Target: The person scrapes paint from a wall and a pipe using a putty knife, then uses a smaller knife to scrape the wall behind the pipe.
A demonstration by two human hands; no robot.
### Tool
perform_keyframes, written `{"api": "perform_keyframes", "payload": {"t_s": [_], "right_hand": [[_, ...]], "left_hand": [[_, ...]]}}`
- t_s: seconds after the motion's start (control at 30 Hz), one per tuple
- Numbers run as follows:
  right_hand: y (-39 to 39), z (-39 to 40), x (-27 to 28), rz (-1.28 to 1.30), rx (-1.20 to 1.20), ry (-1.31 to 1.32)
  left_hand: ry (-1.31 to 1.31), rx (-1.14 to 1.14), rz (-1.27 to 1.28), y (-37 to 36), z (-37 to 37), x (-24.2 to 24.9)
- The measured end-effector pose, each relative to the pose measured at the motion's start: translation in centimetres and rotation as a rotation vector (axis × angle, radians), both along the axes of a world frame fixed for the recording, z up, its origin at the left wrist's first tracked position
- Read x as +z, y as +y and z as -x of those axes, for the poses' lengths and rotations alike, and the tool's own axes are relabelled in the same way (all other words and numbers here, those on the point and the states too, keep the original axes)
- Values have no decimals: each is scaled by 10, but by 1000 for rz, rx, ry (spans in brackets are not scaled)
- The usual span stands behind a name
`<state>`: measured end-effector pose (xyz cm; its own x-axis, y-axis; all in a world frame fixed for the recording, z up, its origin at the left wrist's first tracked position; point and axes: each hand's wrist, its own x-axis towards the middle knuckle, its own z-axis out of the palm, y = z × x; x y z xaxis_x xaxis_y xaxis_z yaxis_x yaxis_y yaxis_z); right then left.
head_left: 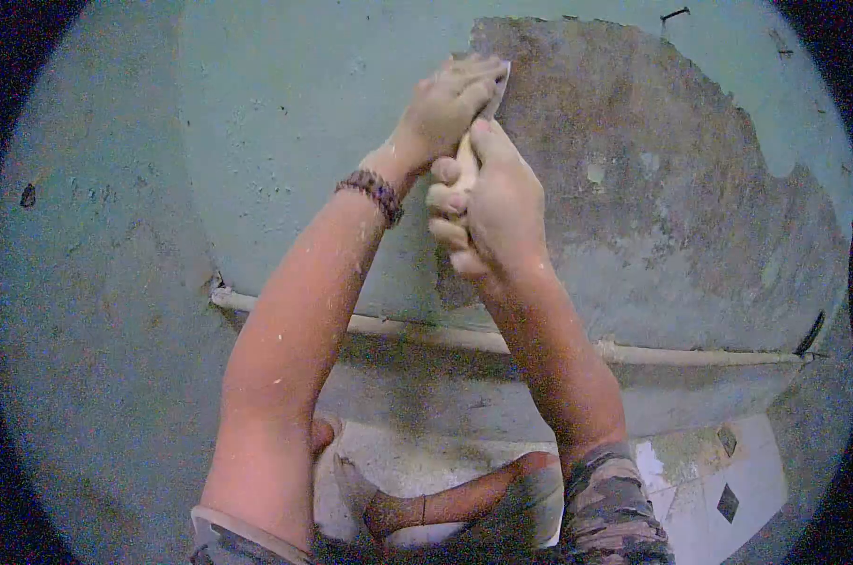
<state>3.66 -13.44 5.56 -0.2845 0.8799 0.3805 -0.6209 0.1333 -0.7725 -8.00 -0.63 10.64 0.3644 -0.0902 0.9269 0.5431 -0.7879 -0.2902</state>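
Observation:
My right hand (506, 207) is wrapped round the pale handle of a paint scraper (465, 160), thumb pointing up along it. Higher up, my left hand (445, 108) presses its closed fingers over the scraper's metal blade, whose edge shows beside the fingertips. The blade lies against the wall at the left border of a rough brown-grey bare patch (624, 160). Left of it, the wall still carries green paint (285, 113). Pale dust and flecks cover both hands and forearms, and a beaded bracelet (372, 195) circles my left wrist.
A pale pipe (426, 332) runs along the wall's lower part. A dark nail or hook (675, 14) sticks out at the upper right. Below are a bare leg (455, 499) and white tiles (742, 461) with dark diamonds.

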Motion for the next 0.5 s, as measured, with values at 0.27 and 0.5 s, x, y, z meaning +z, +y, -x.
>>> {"api": "perform_keyframes", "payload": {"t_s": [0.27, 0.5], "right_hand": [[12, 5, 9, -86, -86, -35], [35, -1, -3, -62, -15, 170]], "left_hand": [[81, 68, 3, -7, 2, 14], [152, -37, 64, -33, -3, -11]]}}
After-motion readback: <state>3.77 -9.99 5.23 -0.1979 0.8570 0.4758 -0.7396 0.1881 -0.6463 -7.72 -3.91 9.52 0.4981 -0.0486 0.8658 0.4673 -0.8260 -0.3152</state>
